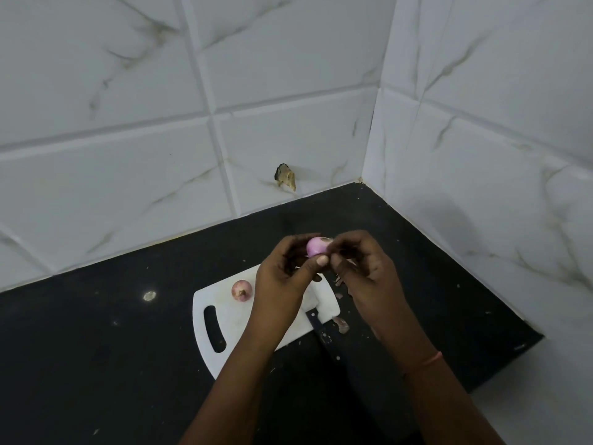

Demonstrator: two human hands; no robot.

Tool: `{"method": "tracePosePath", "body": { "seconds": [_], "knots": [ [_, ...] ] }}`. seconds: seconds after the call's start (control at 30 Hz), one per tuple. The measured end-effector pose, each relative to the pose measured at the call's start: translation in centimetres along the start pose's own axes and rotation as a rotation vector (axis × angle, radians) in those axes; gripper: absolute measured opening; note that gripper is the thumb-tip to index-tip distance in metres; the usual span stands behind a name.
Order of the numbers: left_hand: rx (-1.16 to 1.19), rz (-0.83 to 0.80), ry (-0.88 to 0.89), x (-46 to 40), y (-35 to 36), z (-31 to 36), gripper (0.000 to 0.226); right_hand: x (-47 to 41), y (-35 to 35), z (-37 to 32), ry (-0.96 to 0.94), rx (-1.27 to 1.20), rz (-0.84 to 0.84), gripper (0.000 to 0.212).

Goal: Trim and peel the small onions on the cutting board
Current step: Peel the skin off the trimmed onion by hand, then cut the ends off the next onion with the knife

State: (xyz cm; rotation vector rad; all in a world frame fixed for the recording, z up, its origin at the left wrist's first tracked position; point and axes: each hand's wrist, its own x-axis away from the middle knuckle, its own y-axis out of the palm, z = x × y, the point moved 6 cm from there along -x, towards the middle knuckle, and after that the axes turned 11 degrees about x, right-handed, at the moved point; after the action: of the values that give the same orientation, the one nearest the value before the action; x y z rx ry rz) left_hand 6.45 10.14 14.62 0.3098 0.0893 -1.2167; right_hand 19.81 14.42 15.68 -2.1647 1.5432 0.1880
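fingers (pixel 322 260) of both hands pinching onion (pixel 316 246), above cutting board (pixel 224 311)

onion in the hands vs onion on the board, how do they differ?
The held onion is up off the cutting board, pinched between the left hand and right hand; the other onion rests on the board untouched. The held one shows smooth pink flesh, the resting one dull reddish skin. Both are small and round.

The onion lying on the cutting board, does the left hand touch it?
Apart. In the head view, the onion on the board lies alone on the cutting board; white board shows between it and the left hand, which holds the other onion.
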Motion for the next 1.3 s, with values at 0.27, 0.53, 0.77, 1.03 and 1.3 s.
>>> {"method": "tracePosePath", "body": {
  "seconds": [0.27,0.53,0.77,1.03,1.3],
  "knots": [
    [0.06,0.001,-0.148,0.1,-0.6,-0.4,0.054,0.2,0.8,0.0,0.185,-0.162,-0.146,0.03],
    [0.012,0.019,-0.08,0.6,-1.7,-0.3,0.029,0.8,1.8,0.8,0.309,-0.391,-0.104,0.035],
    [-0.002,-0.078,0.047,1.2,-2.6,0.3,0.034,0.9,3.0,1.3,0.372,-0.321,-0.102,0.038],
    [-0.392,0.214,-0.214,1.5,-12.2,-6.6,0.029,1.2,5.1,5.1,0.589,-0.662,-0.075,0.03],
    [-0.601,0.16,-0.309,3.8,-13.3,-14.3,0.044,2.5,8.0,7.5,0.773,-1.251,-0.206,0.095]
  ]
}}
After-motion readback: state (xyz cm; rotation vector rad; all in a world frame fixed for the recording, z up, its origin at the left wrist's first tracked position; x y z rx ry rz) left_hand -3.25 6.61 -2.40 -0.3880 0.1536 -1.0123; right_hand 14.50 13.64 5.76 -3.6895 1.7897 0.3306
